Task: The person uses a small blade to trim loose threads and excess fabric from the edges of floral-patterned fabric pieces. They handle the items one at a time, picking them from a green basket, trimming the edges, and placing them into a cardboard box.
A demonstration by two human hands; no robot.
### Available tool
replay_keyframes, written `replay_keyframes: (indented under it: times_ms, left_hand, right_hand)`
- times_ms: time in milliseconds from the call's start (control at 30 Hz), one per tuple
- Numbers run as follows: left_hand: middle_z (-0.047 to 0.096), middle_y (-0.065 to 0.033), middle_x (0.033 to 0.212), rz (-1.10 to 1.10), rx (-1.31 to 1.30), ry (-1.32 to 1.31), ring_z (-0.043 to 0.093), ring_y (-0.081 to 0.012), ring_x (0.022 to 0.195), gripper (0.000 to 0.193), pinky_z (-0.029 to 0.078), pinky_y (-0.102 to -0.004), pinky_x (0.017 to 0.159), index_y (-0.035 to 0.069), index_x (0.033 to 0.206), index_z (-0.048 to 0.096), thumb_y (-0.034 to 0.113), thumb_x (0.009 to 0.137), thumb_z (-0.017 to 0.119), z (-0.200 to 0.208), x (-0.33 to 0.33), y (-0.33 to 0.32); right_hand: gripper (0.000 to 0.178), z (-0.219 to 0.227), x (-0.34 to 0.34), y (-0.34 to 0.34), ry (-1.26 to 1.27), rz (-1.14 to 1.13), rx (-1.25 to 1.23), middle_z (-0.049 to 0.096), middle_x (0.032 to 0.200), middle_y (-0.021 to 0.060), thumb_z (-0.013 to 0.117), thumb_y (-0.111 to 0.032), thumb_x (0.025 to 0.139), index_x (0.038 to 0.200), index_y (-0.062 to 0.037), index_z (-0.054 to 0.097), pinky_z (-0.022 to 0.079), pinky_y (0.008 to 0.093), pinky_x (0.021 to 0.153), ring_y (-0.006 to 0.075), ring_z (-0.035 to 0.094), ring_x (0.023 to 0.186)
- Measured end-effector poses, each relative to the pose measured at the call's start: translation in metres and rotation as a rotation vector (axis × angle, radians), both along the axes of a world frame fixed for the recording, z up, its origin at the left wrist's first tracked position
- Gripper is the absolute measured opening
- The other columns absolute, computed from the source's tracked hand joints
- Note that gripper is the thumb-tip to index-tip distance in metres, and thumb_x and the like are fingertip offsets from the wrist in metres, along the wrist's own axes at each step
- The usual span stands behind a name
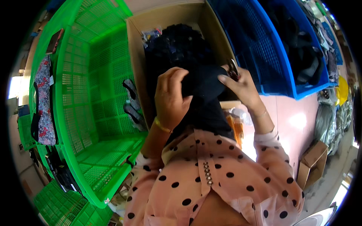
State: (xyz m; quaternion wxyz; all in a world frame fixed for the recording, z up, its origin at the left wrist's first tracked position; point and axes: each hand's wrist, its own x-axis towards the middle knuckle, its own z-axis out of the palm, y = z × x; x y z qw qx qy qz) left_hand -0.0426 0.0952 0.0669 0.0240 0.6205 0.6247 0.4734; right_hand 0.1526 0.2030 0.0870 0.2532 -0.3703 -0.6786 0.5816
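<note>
A piece of black cloth point(205, 84) stretches in front of me, over the near part of a cardboard box. My right hand point(243, 88) pinches its right side between thumb and fingers. A small metal tool with dark handles, like thread snips point(233, 69), is tucked in the same hand; its exact kind is partly hidden. My left hand point(171, 98) hovers at the cloth's left side, its fingers curved and the thumb apart, with no clear grip on it. More black cloth items point(179, 41) fill the cardboard box point(137, 56) behind.
On the left stands a green plastic crate point(77, 128) with grey-and-black pieces point(134, 107) inside. A floral cloth piece point(46, 105) hangs over its outer side. To the right, a blue crate point(281, 60) holds dark items. A small cardboard box point(313, 165) lies at lower right.
</note>
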Motion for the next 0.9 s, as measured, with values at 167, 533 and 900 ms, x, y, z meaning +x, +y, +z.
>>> replay_keyframes:
  times_ms: [167, 533, 900]
  left_hand:
    - [0.063, -0.0108, 0.102, 0.136, -0.193, 0.029, 0.061, -0.0304, 0.095, 0.043, 0.050, -0.0373, 0.082, 0.005, 0.100, 0.059, -0.008, 0.061, 0.071, -0.007, -0.025, -0.018]
    - [0.064, -0.0116, 0.109, -0.025, -0.208, -0.810, 0.060, -0.0213, 0.105, 0.029, 0.046, -0.0312, 0.095, -0.002, 0.107, 0.058, -0.011, 0.079, 0.060, 0.000, -0.048, -0.022]
    - [0.065, -0.0049, 0.093, 0.221, -0.246, -1.017, 0.062, -0.0126, 0.086, 0.010, 0.052, -0.0256, 0.076, 0.004, 0.099, 0.062, 0.008, 0.093, 0.054, -0.079, -0.088, -0.054]
  right_hand:
    - [0.017, -0.025, 0.014, -0.003, 0.306, -0.209, -0.260, 0.043, 0.063, -0.0082, 0.067, -0.018, 0.091, 0.102, -0.0050, 0.062, 0.024, 0.0170, 0.043, 0.0009, 0.033, 0.046]
    - [0.012, -0.019, 0.012, 0.002, 0.225, -0.331, -0.405, 0.039, 0.057, -0.0071, 0.062, -0.017, 0.094, 0.094, -0.0086, 0.053, 0.022, 0.0197, 0.040, 0.0031, 0.032, 0.042]
    - [0.039, 0.100, 0.043, 0.183, 0.544, -0.817, 0.086, 0.041, 0.053, 0.0030, 0.042, -0.037, 0.101, 0.078, -0.0069, 0.050, 0.030, 0.0275, 0.044, 0.0108, 0.034, 0.048]
